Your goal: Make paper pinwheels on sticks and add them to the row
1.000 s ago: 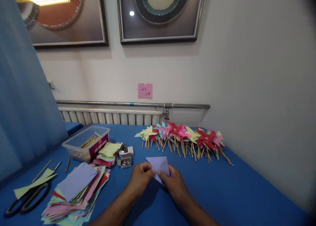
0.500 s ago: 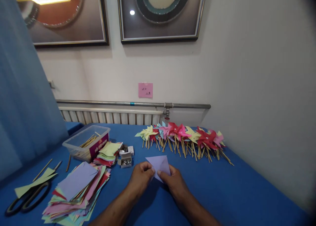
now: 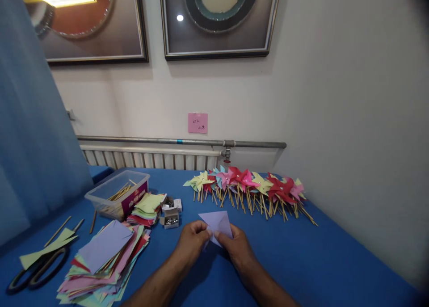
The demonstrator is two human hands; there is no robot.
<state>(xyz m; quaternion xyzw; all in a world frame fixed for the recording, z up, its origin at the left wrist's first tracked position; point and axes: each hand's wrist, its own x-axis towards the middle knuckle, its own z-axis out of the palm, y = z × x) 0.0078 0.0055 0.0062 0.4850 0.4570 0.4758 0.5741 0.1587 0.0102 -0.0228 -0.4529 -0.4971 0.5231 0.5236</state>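
Observation:
A lilac paper square (image 3: 216,219) with slanting lines towards its middle is held between my two hands above the blue table. My left hand (image 3: 193,241) pinches its left side, thumb near the centre. On its right side my right hand (image 3: 236,243) grips the sheet, with the thumb on top and the other fingers behind. To the left lies a tall stack of coloured paper (image 3: 105,258), lilac on top. Just beyond my left hand stands a small open box of metal pins (image 3: 171,220), with a second small box (image 3: 170,203) behind it.
Finished paper pinwheels (image 3: 241,177) on sticks lie in a row at the back right. A clear plastic tub (image 3: 100,199) of sticks, a smaller paper stack (image 3: 147,206) and black-handled scissors (image 3: 47,264) under pale green scraps (image 3: 50,249) are at left. A wall rises behind.
Almost nothing differs. Both hands keep hold of the lilac paper, which has shifted very slightly to the right.

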